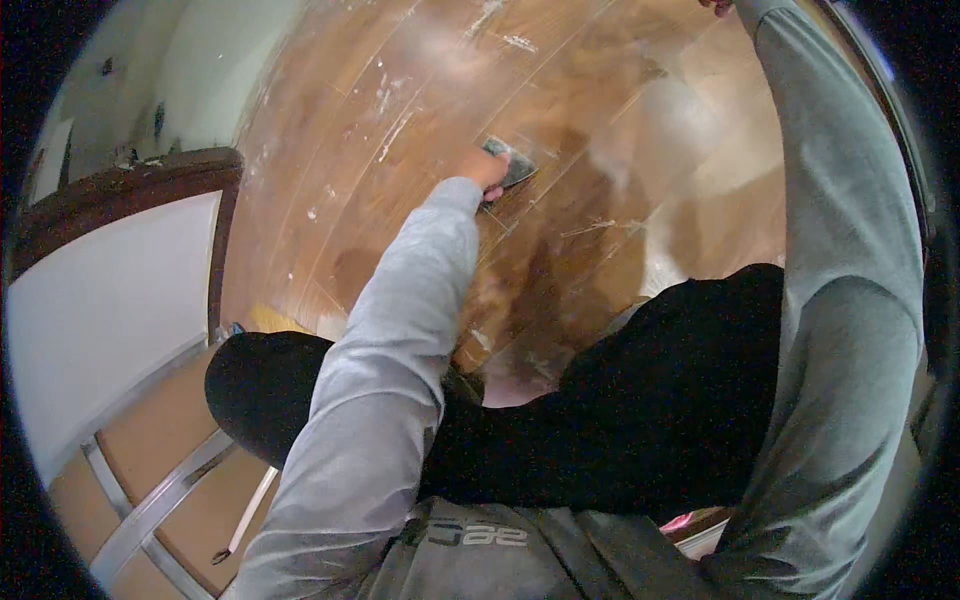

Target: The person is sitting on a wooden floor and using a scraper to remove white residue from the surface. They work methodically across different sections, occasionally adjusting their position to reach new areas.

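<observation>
- Wood-plank floor (pixel 325 140), one stretch, streaked with whitish residue.
- One dark flat tool (pixel 518 168), down at the floor, ahead of two black-clad knees (pixel 660 400).
- Two hands: left hand (pixel 482 172) gripping that tool by its left side; right hand (pixel 716 5) mostly cut off by the upper edge, its state impossible to tell.
- One white panel (pixel 115 270), dark-framed, at left.

head-worn fisheye — faces down past the lap (pixel 620 430) to the floor (pixel 330 170), seemingly near
</observation>
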